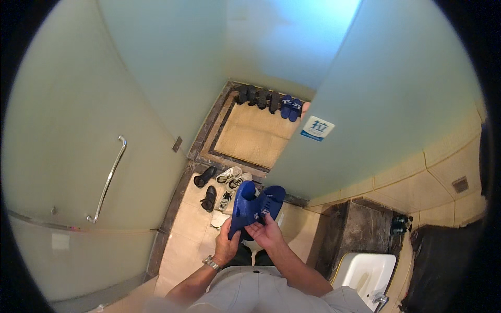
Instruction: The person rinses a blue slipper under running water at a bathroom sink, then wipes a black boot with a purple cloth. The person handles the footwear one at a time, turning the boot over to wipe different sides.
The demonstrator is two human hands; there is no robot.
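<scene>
A pair of blue plastic slide sandals is held up in front of my body, toes pointing away from me. My left hand (pixel 227 241), with a metal-banded watch on its wrist, grips the heel end of the left blue sandal (pixel 243 207). Against the strap and side of the right blue sandal (pixel 271 199) my right hand (pixel 267 233) is closed, palm partly up. On the tiled floor beyond them lie black leather shoes (pixel 209 198) and white sneakers (pixel 229 175), some partly hidden by the sandals.
Frosted glass panels stand at both sides, one with a metal handle (pixel 110 180). Behind the raised stone sill, dark slippers (pixel 247 95) and blue slippers (pixel 291 107) line the wall; part of a person's foot (pixel 305 110) shows. A white sink (pixel 364 270) is at lower right.
</scene>
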